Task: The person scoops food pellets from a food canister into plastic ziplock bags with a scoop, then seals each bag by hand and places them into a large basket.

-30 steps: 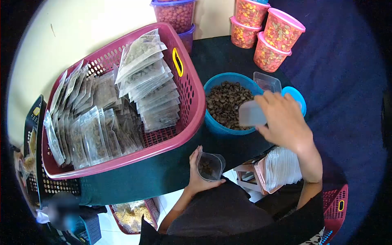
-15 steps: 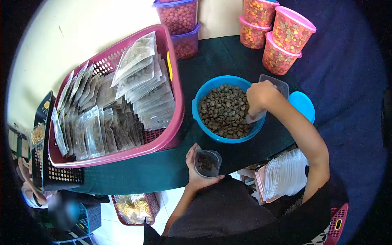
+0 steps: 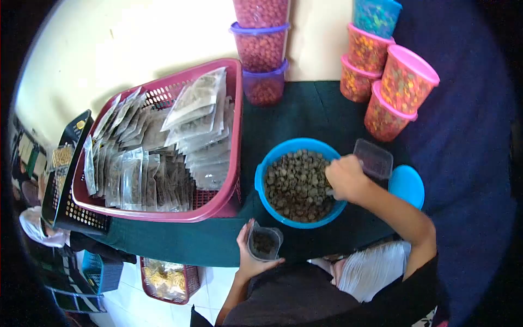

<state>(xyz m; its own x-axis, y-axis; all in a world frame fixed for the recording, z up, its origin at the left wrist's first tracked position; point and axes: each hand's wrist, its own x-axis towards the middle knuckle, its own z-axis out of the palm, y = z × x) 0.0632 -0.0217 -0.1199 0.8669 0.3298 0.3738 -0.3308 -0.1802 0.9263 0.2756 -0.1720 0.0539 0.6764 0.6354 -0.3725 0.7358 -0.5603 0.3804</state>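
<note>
A blue bowl (image 3: 261, 185) full of round dark brown pieces (image 3: 299, 182) stands on the dark green tablecloth. Over its right side is my right hand (image 3: 347, 177), fingers closed, with a pale edge of something small showing beneath them; most of it is hidden. Near the table's front edge my left hand (image 3: 253, 259) is wrapped round a clear plastic cup (image 3: 265, 243) with dark pieces inside. To the right of the bowl lie an empty clear container (image 3: 374, 158) and a round blue lid (image 3: 406, 187).
A pink basket (image 3: 237, 136) of filled clear packets (image 3: 133, 177) fills the left. Purple-lidded tubs (image 3: 264, 52) and pink-lidded tubs (image 3: 406, 82) stand at the back. White sheets (image 3: 376, 267) are stacked below the front edge. Another person (image 3: 35, 224) is at far left.
The view has shifted, so the table contents sit lower in it. My right hand has lifted slightly from the pieces toward the bowl's right rim. My left hand still holds the cup.
</note>
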